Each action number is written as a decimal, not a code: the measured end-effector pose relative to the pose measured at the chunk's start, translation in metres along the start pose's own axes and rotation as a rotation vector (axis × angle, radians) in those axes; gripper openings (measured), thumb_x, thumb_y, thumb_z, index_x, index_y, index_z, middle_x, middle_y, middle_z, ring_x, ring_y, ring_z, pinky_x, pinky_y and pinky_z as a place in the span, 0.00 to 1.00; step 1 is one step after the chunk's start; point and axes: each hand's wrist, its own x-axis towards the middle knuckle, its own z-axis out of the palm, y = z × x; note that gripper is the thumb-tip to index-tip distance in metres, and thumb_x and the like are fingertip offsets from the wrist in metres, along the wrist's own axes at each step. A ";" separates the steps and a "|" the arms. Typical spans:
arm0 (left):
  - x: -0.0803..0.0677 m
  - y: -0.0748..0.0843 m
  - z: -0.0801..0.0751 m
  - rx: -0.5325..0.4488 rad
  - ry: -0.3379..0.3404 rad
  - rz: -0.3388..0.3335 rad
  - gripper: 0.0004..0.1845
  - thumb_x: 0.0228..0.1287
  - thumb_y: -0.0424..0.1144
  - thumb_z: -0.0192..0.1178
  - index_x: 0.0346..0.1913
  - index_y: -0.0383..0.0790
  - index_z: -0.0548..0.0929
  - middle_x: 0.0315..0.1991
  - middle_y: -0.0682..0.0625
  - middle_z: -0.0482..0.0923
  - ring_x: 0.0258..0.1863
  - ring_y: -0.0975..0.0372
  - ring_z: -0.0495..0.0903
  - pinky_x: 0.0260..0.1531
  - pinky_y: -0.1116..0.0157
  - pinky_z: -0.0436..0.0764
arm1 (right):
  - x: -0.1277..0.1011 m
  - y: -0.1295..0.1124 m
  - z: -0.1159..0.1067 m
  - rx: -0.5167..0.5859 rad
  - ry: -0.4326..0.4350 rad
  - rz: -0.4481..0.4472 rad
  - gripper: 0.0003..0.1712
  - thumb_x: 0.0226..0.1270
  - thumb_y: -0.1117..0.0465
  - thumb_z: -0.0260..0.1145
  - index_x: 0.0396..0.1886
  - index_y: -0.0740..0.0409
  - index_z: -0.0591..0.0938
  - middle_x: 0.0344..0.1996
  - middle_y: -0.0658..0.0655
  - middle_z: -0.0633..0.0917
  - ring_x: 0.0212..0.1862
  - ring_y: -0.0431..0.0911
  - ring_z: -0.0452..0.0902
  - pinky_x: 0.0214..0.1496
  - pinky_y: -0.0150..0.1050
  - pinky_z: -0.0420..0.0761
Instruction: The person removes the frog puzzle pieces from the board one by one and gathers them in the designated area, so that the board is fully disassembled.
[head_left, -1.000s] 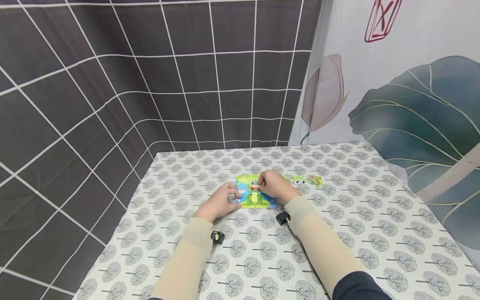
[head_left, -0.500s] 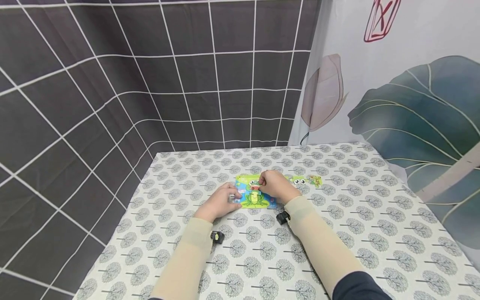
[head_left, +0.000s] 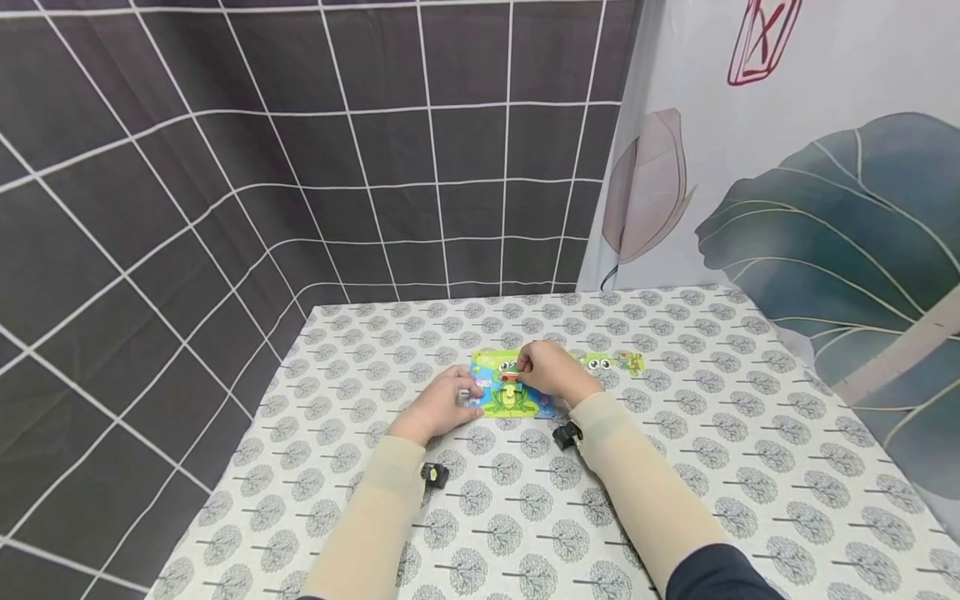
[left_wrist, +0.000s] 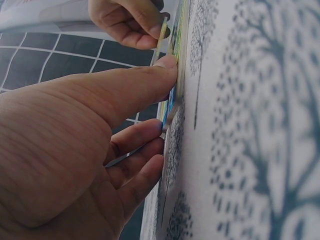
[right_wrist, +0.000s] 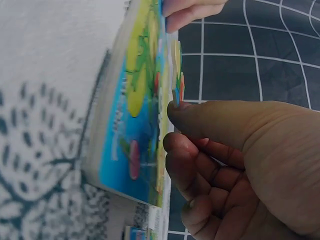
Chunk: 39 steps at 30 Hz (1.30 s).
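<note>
Frog puzzle board point(head_left: 510, 385) lies flat on tablecloth point(head_left: 675, 467); left hand point(head_left: 438, 404) presses board's left edge w/ straight fingers; right hand point(head_left: 551, 371) pinches thin piece point(right_wrist: 177, 75) just over board's middle; prob. light, stiff; grip by edges.

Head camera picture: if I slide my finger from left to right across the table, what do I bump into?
Left hand → frog puzzle board → right hand → loose eyes piece → another loose green piece.
</note>
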 end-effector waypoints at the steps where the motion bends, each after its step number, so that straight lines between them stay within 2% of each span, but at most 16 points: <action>1: 0.000 0.000 0.000 0.002 0.000 0.001 0.14 0.62 0.43 0.76 0.49 0.47 0.89 0.60 0.54 0.74 0.66 0.55 0.74 0.74 0.53 0.69 | 0.000 0.000 -0.001 0.002 -0.001 -0.002 0.04 0.69 0.62 0.73 0.37 0.55 0.84 0.29 0.51 0.83 0.23 0.43 0.79 0.37 0.39 0.83; 5: 0.000 -0.001 0.001 0.006 0.002 -0.003 0.14 0.62 0.43 0.76 0.50 0.47 0.89 0.59 0.54 0.74 0.66 0.55 0.74 0.74 0.53 0.69 | 0.001 0.002 -0.005 -0.010 0.018 -0.019 0.05 0.67 0.63 0.74 0.37 0.55 0.85 0.30 0.50 0.83 0.31 0.43 0.78 0.41 0.39 0.83; 8: 0.000 -0.002 0.001 0.013 0.003 -0.002 0.15 0.61 0.43 0.76 0.50 0.47 0.89 0.60 0.54 0.75 0.66 0.54 0.74 0.74 0.53 0.69 | 0.000 0.004 -0.010 -0.009 0.029 -0.035 0.05 0.67 0.62 0.75 0.37 0.54 0.85 0.30 0.49 0.83 0.33 0.43 0.78 0.43 0.40 0.83; 13: 0.000 -0.002 0.000 0.027 0.007 0.011 0.15 0.61 0.43 0.77 0.50 0.46 0.89 0.60 0.53 0.75 0.66 0.54 0.74 0.74 0.52 0.69 | -0.008 0.008 -0.020 0.001 0.042 -0.047 0.05 0.69 0.60 0.74 0.38 0.54 0.85 0.31 0.49 0.83 0.32 0.44 0.78 0.40 0.41 0.83; 19: -0.001 -0.004 0.002 0.021 0.005 0.007 0.15 0.61 0.44 0.77 0.50 0.48 0.89 0.60 0.53 0.75 0.68 0.54 0.73 0.74 0.52 0.68 | -0.015 0.021 -0.020 0.021 0.045 -0.041 0.05 0.69 0.60 0.74 0.36 0.52 0.84 0.33 0.50 0.83 0.32 0.44 0.78 0.36 0.40 0.82; 27: -0.001 -0.002 0.003 0.019 0.006 0.012 0.15 0.61 0.43 0.77 0.50 0.47 0.89 0.61 0.53 0.75 0.68 0.53 0.73 0.74 0.51 0.68 | -0.031 0.046 -0.034 0.029 0.052 -0.056 0.05 0.68 0.61 0.74 0.36 0.53 0.84 0.31 0.50 0.83 0.31 0.44 0.78 0.37 0.41 0.83; 33: 0.000 -0.001 0.003 0.021 0.009 0.013 0.15 0.61 0.43 0.77 0.50 0.47 0.89 0.61 0.53 0.75 0.67 0.53 0.73 0.74 0.52 0.69 | -0.045 0.067 -0.046 0.005 0.094 -0.020 0.06 0.66 0.60 0.76 0.35 0.51 0.85 0.33 0.49 0.84 0.34 0.44 0.78 0.39 0.42 0.82; 39: 0.001 -0.002 0.003 0.025 0.008 0.017 0.15 0.61 0.44 0.77 0.50 0.48 0.89 0.60 0.54 0.75 0.68 0.53 0.73 0.74 0.51 0.68 | -0.054 0.076 -0.050 -0.005 0.088 0.002 0.05 0.67 0.60 0.75 0.36 0.50 0.85 0.34 0.49 0.84 0.35 0.45 0.78 0.39 0.42 0.81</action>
